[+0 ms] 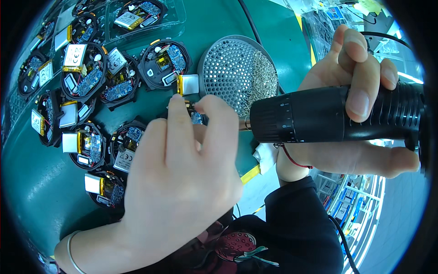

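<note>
My right hand [326,73] is wrapped around a thick black electric screwdriver [310,114], which lies nearly level and points left. Its metal tip ends beside the fingers of my left hand [180,173]. That hand is closed over a round black housing with a blue circuit board [198,118], mostly hidden beneath the fingers. A silver battery pack with a yellow edge [189,84] shows just past my left fingertips. Beyond the hands sits a round grey perforated screw tray [212,84], with small screws [264,80] heaped at its right side.
Several similar round housings [165,64] with boards and battery packs lie on the green work mat [41,169] to the left. A clear plastic tray [180,29] holds more at the far left. A black cable [248,20] runs behind the screw tray.
</note>
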Demonstrator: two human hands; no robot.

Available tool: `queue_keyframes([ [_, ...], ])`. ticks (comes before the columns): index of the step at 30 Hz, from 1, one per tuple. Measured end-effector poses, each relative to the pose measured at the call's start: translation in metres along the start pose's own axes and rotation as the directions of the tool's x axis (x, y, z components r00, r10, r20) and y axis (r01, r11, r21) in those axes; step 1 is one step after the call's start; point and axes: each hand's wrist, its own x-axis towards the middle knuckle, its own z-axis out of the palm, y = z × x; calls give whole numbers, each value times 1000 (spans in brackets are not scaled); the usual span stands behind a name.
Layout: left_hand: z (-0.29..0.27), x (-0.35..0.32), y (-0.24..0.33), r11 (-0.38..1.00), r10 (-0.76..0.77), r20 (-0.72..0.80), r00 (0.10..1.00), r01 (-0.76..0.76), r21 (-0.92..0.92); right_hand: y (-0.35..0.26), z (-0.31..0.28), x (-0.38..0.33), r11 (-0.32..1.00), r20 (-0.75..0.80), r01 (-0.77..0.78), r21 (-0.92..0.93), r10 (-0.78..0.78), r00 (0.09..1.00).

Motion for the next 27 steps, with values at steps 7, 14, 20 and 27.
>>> queue_keyframes([
  [7,-3,3,-20,862,-197,67,978,205,-463,2,-2,-2,1000,-30,9,-9,-10,999],
  [14,-5,5,-31,797,-238,98,966,252,-549,3,-5,-1,1000,24,7,0,-7,1000],
  [20,-12,-2,-38,667,-226,244,943,332,-666,11,4,-1,999,129,14,-49,-8,992],
  [27,-6,-8,-40,701,-219,215,952,307,-644,17,11,-2,993,120,47,-111,-34,992],
])
